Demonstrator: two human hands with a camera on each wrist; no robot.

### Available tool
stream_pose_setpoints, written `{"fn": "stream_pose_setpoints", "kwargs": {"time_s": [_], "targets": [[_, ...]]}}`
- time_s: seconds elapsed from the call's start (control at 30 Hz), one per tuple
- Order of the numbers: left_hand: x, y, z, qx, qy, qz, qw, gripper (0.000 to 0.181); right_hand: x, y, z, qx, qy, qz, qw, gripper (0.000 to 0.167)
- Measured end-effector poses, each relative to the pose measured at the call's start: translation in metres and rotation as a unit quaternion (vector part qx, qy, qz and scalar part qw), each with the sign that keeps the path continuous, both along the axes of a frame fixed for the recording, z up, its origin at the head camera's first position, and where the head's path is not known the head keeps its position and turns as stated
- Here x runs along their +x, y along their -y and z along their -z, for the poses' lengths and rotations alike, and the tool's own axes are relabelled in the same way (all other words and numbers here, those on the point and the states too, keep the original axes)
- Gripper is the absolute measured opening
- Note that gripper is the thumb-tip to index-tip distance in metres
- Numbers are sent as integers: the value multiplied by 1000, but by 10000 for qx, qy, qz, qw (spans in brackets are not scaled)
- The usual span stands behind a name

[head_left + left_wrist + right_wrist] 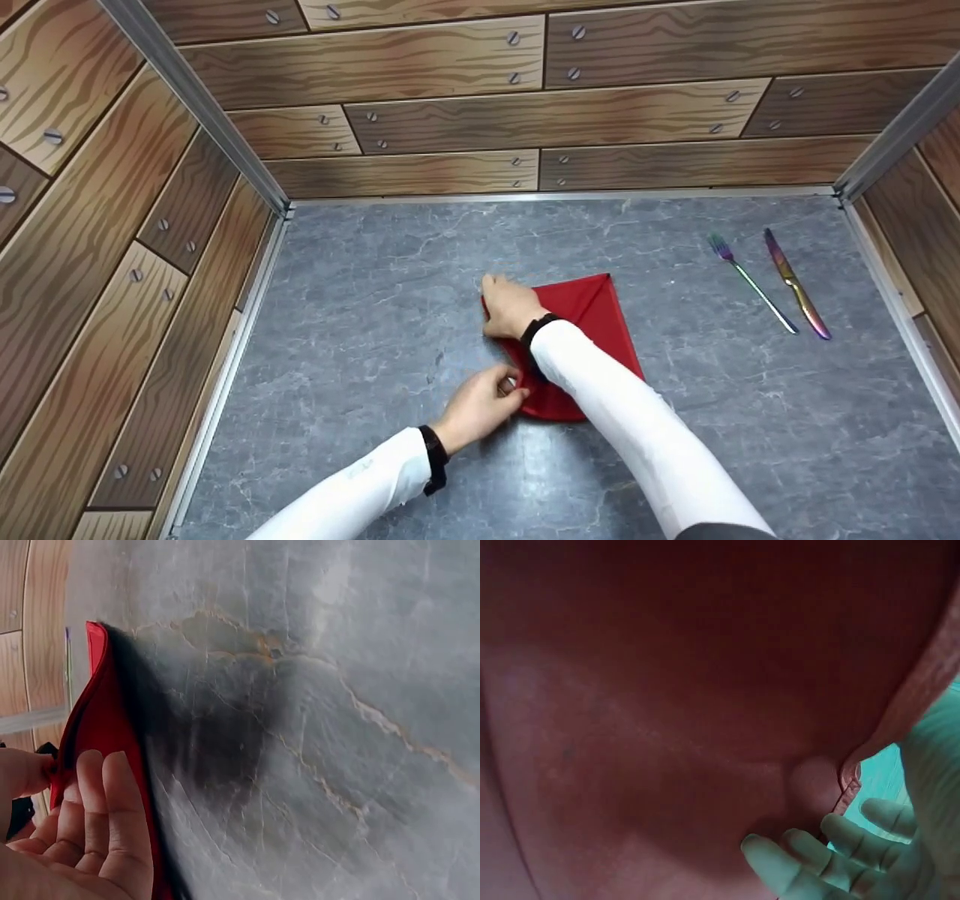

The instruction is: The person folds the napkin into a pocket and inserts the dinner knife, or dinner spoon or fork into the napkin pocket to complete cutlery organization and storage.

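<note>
Red napkin (606, 319), its left edge pinched by the fingers of the left hand (480, 405) and right hand (514, 306), is best kept evenly taut.

Head view was bright, glare pooling on near bench (525, 480) | left-wrist bench lay shadowed beside red cloth (112, 716) | right-wrist view was dim, soft, right hand (870, 874) tinted green

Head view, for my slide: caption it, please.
Left fingers and right fingers hold a red cloth; a fork and knife lie to its right.
</note>
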State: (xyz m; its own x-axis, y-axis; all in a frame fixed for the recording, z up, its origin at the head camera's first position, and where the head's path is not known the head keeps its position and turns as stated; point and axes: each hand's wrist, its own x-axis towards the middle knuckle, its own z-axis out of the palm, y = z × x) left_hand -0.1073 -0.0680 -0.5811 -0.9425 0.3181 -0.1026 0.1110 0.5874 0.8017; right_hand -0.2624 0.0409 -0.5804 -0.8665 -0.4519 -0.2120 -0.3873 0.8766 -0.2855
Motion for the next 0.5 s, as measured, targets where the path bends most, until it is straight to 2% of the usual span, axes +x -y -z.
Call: {"fn": "stream_pose_setpoints", "kwargs": {"time_s": [0.13,0.23,0.37,0.5], "targets": [[1,-2,0,-116,-25,3,9999,15,1,1,2,4,-169,-58,9998,46],[2,-2,-1,-107,11,-8,9999,17,1,0,3,-134,-362,53,9992,31],[3,-3,-2,-17,136,-5,9999,18,0,-4,0,-494,-646,252,9964,15],[5,-2,-3,66,214,14,9997,19,-3,-8,-7,-849,-761,470,9924,7]]}}
